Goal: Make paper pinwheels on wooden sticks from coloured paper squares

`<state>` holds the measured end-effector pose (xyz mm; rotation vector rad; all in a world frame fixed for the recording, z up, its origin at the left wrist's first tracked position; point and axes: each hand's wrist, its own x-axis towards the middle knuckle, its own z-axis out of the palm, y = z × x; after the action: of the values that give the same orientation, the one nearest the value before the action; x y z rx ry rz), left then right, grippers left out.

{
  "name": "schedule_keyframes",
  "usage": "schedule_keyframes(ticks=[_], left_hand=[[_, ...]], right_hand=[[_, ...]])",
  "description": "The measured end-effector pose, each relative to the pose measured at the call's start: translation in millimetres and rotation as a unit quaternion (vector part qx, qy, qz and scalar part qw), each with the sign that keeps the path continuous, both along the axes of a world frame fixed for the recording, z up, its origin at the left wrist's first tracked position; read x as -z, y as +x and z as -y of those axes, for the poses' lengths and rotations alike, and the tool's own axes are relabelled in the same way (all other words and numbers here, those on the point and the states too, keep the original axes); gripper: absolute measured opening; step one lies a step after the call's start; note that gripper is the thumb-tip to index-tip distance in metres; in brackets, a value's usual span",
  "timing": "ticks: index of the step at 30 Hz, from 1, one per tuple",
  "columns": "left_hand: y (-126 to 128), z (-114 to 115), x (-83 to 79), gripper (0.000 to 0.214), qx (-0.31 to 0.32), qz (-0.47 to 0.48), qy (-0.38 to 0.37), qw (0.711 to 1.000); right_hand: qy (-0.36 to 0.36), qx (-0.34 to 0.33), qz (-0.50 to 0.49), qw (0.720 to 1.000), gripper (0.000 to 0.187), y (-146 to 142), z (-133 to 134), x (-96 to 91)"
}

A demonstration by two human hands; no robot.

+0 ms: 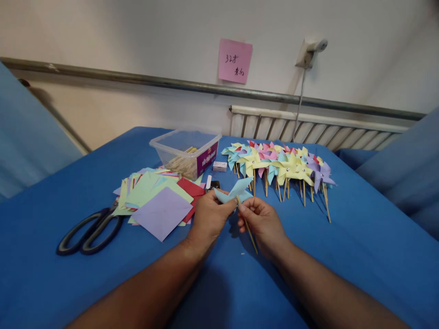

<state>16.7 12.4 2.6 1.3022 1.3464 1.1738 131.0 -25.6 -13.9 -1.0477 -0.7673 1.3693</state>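
The left hand [207, 217] grips a blue pinwheel [236, 189], right hand [264, 224] seemingly its stick [250, 235], finished pinwheels [281, 164] behind

head view | faces forward-down | near table [360, 246] | edges seemingly warped

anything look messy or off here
Nothing damaged or spilled. Only the paper squares lie in a loose, fanned pile that covers the tips of the scissors. The left hand pinches the blue pinwheel, the right hand its stick.
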Motion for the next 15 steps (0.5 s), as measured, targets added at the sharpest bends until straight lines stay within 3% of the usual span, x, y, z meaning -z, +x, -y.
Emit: schedule_keyframes(ticks=[15], left_hand=[[-1.1,-0.6,-1.0,0.022,0.005,0.009,-0.004,1.0]], right_hand=[[0.001,0.02,0.0,1.0,0.035,-0.2,-2.1,-0.5]])
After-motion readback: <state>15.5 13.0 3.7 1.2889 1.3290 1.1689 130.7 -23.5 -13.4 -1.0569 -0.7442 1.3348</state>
